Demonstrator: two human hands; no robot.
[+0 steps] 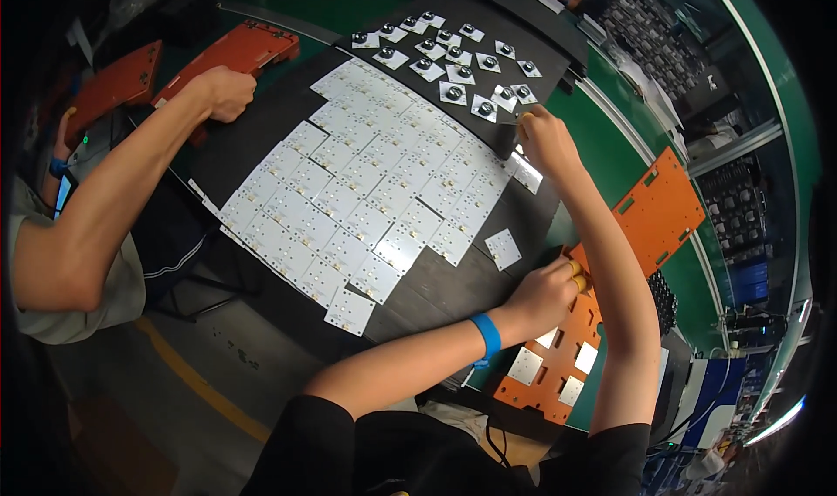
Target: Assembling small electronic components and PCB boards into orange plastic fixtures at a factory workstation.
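My left hand [551, 300], with a blue wristband and yellow finger covers, is closed over an orange fixture plate [534, 406]. Whatever its fingertips grip is hidden. Small white square plates [526, 366] lie in the fixture around it. Farther off, my right hand [549, 147] is closed in a pinch at the right edge of the black mat; what it holds is too small to make out. Just below it sits a shiny white board [525, 173], beside a dark block [503, 140]. A single white board [503, 248] lies between my hands.
A broad sheet of white circuit boards [366, 173] covers the black mat. Behind it stand several boards with black round parts [453, 92]. An orange hinged lid [660, 210] rises at right. At left, a co-worker's hand [228, 93] is over another orange fixture [261, 47].
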